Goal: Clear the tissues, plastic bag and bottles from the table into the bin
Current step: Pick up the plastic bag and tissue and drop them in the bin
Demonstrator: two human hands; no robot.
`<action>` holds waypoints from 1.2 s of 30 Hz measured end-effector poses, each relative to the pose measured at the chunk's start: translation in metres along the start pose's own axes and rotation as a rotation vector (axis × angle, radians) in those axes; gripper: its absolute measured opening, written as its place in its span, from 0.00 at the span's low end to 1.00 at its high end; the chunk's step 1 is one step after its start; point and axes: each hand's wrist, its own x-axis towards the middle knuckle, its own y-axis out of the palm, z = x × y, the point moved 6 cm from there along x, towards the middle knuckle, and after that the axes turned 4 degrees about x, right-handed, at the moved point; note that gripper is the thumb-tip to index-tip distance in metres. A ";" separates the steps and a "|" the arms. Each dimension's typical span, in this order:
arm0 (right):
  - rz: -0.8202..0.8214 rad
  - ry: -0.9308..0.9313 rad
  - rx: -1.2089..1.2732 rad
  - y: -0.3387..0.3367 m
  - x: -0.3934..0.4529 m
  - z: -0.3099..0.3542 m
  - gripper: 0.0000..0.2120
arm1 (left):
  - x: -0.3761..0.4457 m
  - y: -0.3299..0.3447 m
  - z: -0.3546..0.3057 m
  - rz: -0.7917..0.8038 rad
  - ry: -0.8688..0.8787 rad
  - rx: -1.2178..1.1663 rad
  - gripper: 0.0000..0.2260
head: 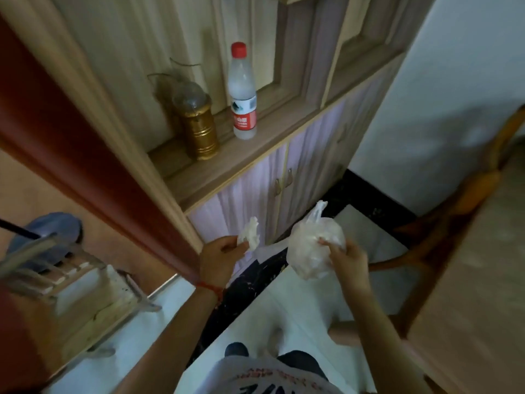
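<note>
My left hand point(220, 255) pinches a crumpled white tissue point(250, 233) at chest height, in front of the cabinet doors. To its right, my right hand point(345, 258) grips a bunched translucent plastic bag point(309, 245) with its knotted handles sticking up. A clear bottle point(242, 92) with a red cap and red label stands upright on the wooden shelf point(227, 163) above both hands. No bin can be made out for certain in this view.
A gold lantern-like object point(199, 123) stands left of the bottle on the shelf. A red door frame point(71, 143) runs diagonally at left, with a wooden stool point(85, 288) and a blue round object point(48, 231) beyond. A wooden chair point(454, 211) and table edge point(477, 294) are at right.
</note>
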 end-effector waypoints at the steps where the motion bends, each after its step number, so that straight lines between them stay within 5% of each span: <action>1: -0.031 0.014 0.032 -0.010 0.004 0.000 0.06 | 0.008 0.011 -0.006 0.036 0.012 0.014 0.04; 9: -0.265 0.036 0.143 -0.094 0.022 -0.011 0.06 | 0.051 0.116 -0.057 0.245 0.103 0.105 0.12; 13: -0.393 0.077 0.135 -0.132 0.035 -0.023 0.08 | 0.063 0.168 -0.076 0.361 0.138 0.078 0.03; 19: -0.499 0.118 0.203 -0.161 0.067 -0.028 0.12 | 0.093 0.228 -0.107 0.464 0.193 0.089 0.08; 36: -0.647 0.029 0.274 -0.233 0.305 0.053 0.05 | 0.279 0.411 -0.252 0.610 0.279 0.012 0.03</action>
